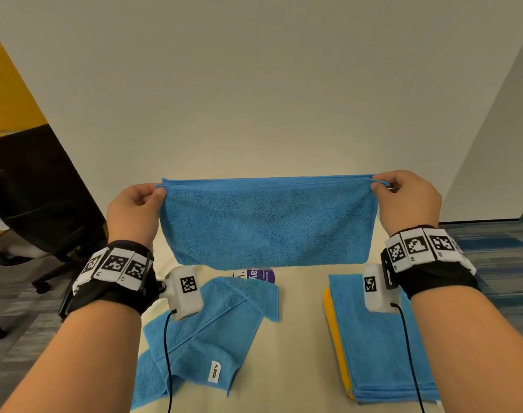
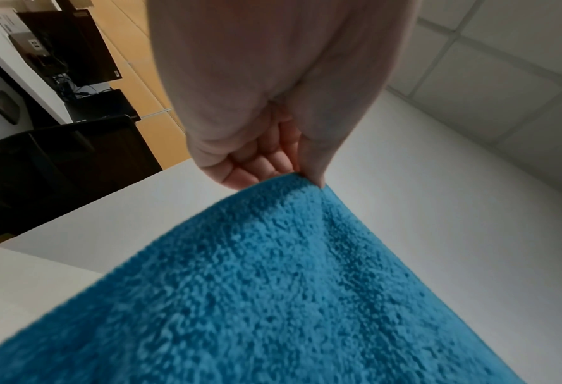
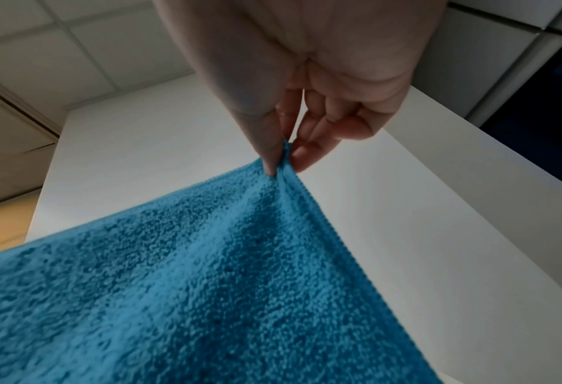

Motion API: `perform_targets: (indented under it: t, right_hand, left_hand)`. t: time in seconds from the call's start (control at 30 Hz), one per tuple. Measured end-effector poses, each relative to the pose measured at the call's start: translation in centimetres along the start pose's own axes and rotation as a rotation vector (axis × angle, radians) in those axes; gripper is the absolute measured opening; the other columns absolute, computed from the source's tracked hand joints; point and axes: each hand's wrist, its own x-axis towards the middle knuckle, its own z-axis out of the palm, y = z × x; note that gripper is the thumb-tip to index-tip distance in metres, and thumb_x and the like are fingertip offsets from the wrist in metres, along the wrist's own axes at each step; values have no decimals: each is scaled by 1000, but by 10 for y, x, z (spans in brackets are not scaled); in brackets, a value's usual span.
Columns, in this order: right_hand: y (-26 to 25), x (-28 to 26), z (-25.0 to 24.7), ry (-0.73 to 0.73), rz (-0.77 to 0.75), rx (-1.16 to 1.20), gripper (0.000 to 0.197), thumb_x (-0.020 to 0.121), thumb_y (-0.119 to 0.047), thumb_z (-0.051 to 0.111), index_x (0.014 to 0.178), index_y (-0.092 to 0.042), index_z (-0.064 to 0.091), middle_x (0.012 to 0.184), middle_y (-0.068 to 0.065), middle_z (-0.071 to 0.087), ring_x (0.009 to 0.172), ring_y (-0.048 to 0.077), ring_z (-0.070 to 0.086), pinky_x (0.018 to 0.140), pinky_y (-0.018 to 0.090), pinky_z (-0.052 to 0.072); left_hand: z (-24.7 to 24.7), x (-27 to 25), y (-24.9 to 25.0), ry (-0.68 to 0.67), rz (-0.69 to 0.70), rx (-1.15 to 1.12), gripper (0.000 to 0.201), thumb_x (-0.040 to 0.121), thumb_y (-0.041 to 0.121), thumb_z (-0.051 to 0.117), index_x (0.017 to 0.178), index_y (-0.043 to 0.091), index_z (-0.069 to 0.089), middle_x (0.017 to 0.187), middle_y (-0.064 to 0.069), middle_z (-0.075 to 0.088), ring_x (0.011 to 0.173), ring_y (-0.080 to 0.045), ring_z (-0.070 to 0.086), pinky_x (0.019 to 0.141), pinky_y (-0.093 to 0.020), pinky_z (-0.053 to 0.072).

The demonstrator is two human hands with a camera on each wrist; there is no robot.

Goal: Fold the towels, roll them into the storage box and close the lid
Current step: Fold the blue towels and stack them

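Note:
A blue towel (image 1: 269, 225) hangs folded in half in the air above the table, stretched flat between both hands. My left hand (image 1: 141, 201) pinches its upper left corner (image 2: 305, 181) between thumb and fingers. My right hand (image 1: 403, 195) pinches the upper right corner (image 3: 282, 158) the same way. A crumpled blue towel (image 1: 206, 332) with a white label lies on the table below left. A stack of folded towels (image 1: 379, 338), blue on top with a yellow one at its left edge, lies below right. No storage box is visible.
The cream table (image 1: 299, 353) meets a pale wall (image 1: 254, 99) just behind the held towel. A purple-and-white label (image 1: 254, 276) peeks out under the hanging towel. A black office chair (image 1: 37, 198) stands on the left, over grey carpet.

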Motion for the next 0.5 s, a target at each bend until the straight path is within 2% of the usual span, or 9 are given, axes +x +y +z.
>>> perform_targets:
  t: [0.07, 0.13, 0.2, 0.3, 0.43, 0.5]
  right_hand:
    - [-1, 0, 2, 7, 3, 23, 16, 90, -21, 60, 99, -17, 73, 97, 3, 71, 90, 19, 63, 81, 24, 42]
    - [0, 0, 4, 10, 12, 44, 16, 89, -22, 61, 98, -16, 73, 95, 3, 71, 87, 18, 63, 81, 23, 42]
    - [0, 0, 6, 3, 27, 48, 15, 89, -21, 62, 98, -16, 73, 94, 1, 70, 83, 14, 59, 78, 21, 39]
    - [1, -1, 11, -3, 59, 74, 13, 89, -21, 62, 98, -16, 71, 90, -3, 66, 81, 10, 55, 74, 18, 35]
    - [-1, -2, 13, 37, 103, 135, 19, 88, -24, 65, 103, -12, 60, 89, -3, 59, 81, 12, 53, 75, 23, 39]
    - [-1, -1, 12, 29, 105, 157, 27, 90, -25, 65, 112, -12, 57, 89, -2, 59, 82, 12, 52, 76, 22, 38]
  left_hand:
    - [1, 0, -2, 11, 1, 8, 6, 82, 26, 62, 82, 26, 68, 86, -5, 67, 83, -19, 62, 93, -45, 52]
    - [4, 0, -4, 35, 7, 11, 11, 87, 18, 59, 82, 26, 65, 82, -1, 63, 79, -15, 57, 86, -39, 51]
    - [6, 1, -7, 59, 21, 13, 15, 90, 12, 56, 87, 24, 64, 80, 2, 60, 75, -12, 53, 78, -33, 47]
    - [5, 2, -11, 92, 37, 33, 15, 89, 12, 54, 97, 20, 64, 81, 9, 60, 71, -8, 52, 73, -30, 44]
    - [3, 2, -16, 96, 21, 55, 16, 91, 14, 55, 102, 22, 60, 78, 9, 57, 75, -11, 53, 80, -38, 50]
    - [2, 4, -19, 91, 6, 52, 17, 91, 14, 55, 102, 25, 61, 86, 4, 62, 83, -14, 57, 88, -40, 52]
